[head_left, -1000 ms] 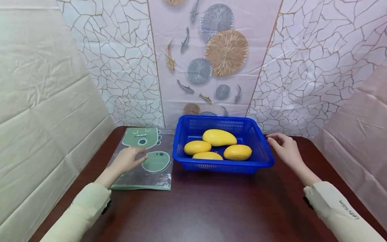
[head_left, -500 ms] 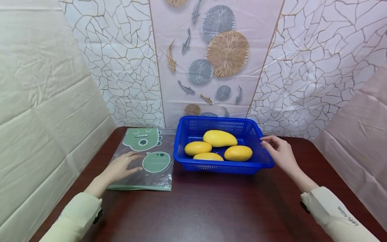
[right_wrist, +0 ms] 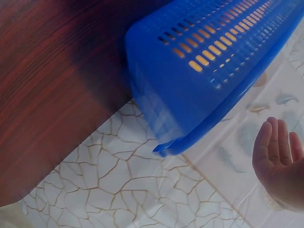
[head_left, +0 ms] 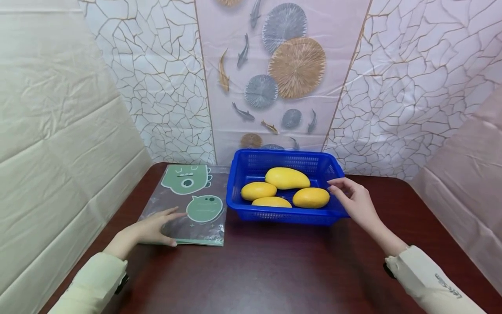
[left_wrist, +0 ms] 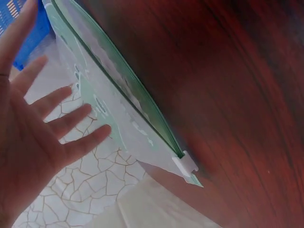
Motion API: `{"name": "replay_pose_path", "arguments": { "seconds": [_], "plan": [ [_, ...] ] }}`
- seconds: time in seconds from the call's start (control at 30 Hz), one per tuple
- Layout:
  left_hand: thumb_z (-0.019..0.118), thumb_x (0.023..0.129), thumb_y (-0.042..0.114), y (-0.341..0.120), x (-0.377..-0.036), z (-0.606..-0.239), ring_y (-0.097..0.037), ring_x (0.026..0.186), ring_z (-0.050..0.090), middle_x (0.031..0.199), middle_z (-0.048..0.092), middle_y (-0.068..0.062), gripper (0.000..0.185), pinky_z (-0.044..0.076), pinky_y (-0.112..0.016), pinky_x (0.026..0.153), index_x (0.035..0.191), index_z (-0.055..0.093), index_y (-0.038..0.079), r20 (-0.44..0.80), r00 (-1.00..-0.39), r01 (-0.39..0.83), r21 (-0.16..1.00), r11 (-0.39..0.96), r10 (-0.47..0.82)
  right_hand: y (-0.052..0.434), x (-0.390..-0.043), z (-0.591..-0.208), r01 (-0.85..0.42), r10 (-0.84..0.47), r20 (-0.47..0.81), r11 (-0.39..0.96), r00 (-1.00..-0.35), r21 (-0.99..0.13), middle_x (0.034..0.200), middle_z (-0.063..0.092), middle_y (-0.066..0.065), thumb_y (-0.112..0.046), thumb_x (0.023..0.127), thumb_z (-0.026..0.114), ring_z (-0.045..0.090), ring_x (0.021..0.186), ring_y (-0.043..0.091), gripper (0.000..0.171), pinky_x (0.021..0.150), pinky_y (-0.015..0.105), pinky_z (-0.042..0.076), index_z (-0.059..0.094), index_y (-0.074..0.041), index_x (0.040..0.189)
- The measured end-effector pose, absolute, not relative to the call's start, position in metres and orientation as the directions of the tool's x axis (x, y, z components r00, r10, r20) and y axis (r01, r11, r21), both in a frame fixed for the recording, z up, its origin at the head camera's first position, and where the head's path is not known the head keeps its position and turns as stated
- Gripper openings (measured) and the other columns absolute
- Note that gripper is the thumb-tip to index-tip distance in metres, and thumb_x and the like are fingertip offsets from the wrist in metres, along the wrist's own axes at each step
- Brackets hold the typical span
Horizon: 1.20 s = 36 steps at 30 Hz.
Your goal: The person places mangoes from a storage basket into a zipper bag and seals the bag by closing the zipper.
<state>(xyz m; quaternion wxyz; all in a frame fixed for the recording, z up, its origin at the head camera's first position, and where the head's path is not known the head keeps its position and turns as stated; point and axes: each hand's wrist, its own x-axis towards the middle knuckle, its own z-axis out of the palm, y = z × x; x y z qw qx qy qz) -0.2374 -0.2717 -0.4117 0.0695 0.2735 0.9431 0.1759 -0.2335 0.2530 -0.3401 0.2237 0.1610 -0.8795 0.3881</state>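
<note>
Hands spread: left hand (head_left: 150, 229) rests on clear green-printed zip bag (head_left: 188, 205); right hand (head_left: 353, 200) hovers over blue plastic basket (head_left: 288, 214) of yellow mangoes (head_left: 286, 178), near the desk's (head_left: 274, 270) far edge.

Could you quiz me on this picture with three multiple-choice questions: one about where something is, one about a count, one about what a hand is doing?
1. Where does the zip bag lie?
A. inside the basket
B. on the table, left of the basket
C. in the right hand

2. How many mangoes are in the blue basket?
A. two
B. four
C. six

3. What is the left hand doing?
A. resting open on the bag
B. gripping a mango
C. clenched in a fist

Answers:
1 B: the bag lies flat beside the basket's left wall.
2 B: four yellow mangoes show inside it.
3 A: its fingers are spread straight over the bag.
</note>
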Motion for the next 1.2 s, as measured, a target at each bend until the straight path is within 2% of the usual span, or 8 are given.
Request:
{"name": "replay_pose_path", "arguments": {
  "seconds": [0.23, 0.43, 0.57, 0.77, 0.93, 1.03, 1.13, 1.2],
  "plan": [
    [0.078, 0.071, 0.035, -0.271, -0.236, -0.409, -0.058, 0.132, 0.021, 0.147, 0.025, -0.034, 0.083, 0.027, -0.069, 0.098, 0.141, 0.042, 0.009, -0.177, -0.838, 0.418, 0.399, 0.816, 0.515, 0.240, -0.228, -0.339, -0.483, -0.149, 0.514, 0.625, -0.845, -0.613, 0.091, 0.070, 0.015, -0.011, 0.092, 0.058, 0.056, 0.073, -0.009, 0.018, 0.063, 0.012, 0.046, 0.067, -0.002, 0.104],
    [0.073, 0.077, 0.037, -0.271, -0.236, -0.411, -0.060, 0.131, 0.020, 0.146, 0.027, -0.036, 0.076, 0.027, -0.069, 0.099, 0.142, 0.043, 0.011, -0.262, -0.844, 0.360, 0.368, 0.857, 0.468, 0.229, -0.227, -0.341, -0.498, -0.192, 0.501, 0.626, -0.844, -0.599, 0.092, 0.071, 0.011, -0.012, 0.093, 0.056, 0.056, 0.071, -0.006, 0.018, 0.061, 0.016, 0.047, 0.067, -0.004, 0.104],
    [0.071, 0.080, 0.037, -0.271, -0.237, -0.416, -0.060, 0.132, 0.018, 0.146, 0.025, -0.036, 0.072, 0.025, -0.069, 0.100, 0.141, 0.044, 0.010, -0.281, -0.849, 0.335, 0.369, 0.867, 0.448, 0.223, -0.224, -0.342, -0.515, -0.212, 0.505, 0.621, -0.836, -0.592, 0.092, 0.071, 0.010, -0.011, 0.093, 0.055, 0.057, 0.075, -0.005, 0.017, 0.064, 0.016, 0.047, 0.067, -0.005, 0.104],
    [0.070, 0.080, 0.037, -0.265, -0.237, -0.418, -0.059, 0.132, 0.020, 0.146, 0.027, -0.035, 0.071, 0.028, -0.067, 0.100, 0.141, 0.045, 0.011, -0.282, -0.868, 0.296, 0.369, 0.881, 0.409, 0.212, -0.217, -0.341, -0.549, -0.259, 0.502, 0.578, -0.825, -0.604, 0.095, 0.071, 0.009, -0.009, 0.094, 0.053, 0.062, 0.083, -0.001, 0.018, 0.070, 0.016, 0.050, 0.066, -0.006, 0.107],
    [0.071, 0.081, 0.033, -0.259, -0.237, -0.413, -0.054, 0.130, 0.032, 0.142, 0.033, -0.036, 0.065, 0.034, -0.062, 0.099, 0.137, 0.050, 0.007, -0.245, -0.875, 0.314, 0.369, 0.875, 0.417, 0.200, -0.211, -0.341, -0.577, -0.306, 0.496, 0.540, -0.813, -0.613, 0.097, 0.071, 0.006, -0.009, 0.094, 0.054, 0.064, 0.083, 0.002, 0.018, 0.072, 0.018, 0.051, 0.066, -0.007, 0.107],
    [0.071, 0.081, 0.030, -0.256, -0.237, -0.411, -0.046, 0.121, 0.049, 0.131, 0.050, -0.031, 0.053, 0.041, -0.056, 0.095, 0.124, 0.060, 0.003, -0.182, -0.877, 0.369, 0.339, 0.865, 0.445, 0.192, -0.210, -0.342, -0.584, -0.325, 0.488, 0.522, -0.810, -0.622, 0.097, 0.071, 0.006, -0.009, 0.093, 0.054, 0.066, 0.084, 0.011, 0.017, 0.073, 0.019, 0.051, 0.066, -0.007, 0.106],
    [0.072, 0.080, 0.028, -0.254, -0.237, -0.411, -0.028, 0.096, 0.064, 0.101, 0.068, -0.011, 0.031, 0.049, -0.046, 0.083, 0.103, 0.069, 0.007, -0.106, -0.883, 0.411, 0.297, 0.862, 0.458, 0.186, -0.208, -0.345, -0.579, -0.337, 0.471, 0.510, -0.815, -0.636, 0.096, 0.071, 0.006, -0.009, 0.093, 0.055, 0.065, 0.082, 0.016, 0.017, 0.072, 0.020, 0.051, 0.067, -0.007, 0.105],
    [0.072, 0.079, 0.025, -0.252, -0.237, -0.412, -0.018, 0.079, 0.064, 0.083, 0.068, 0.001, 0.016, 0.049, -0.040, 0.072, 0.090, 0.071, 0.013, -0.053, -0.888, 0.426, 0.280, 0.860, 0.457, 0.181, -0.208, -0.346, -0.578, -0.349, 0.462, 0.504, -0.816, -0.641, 0.095, 0.071, 0.007, -0.009, 0.093, 0.055, 0.065, 0.081, 0.016, 0.017, 0.071, 0.022, 0.052, 0.067, -0.007, 0.105]
  ]
}}
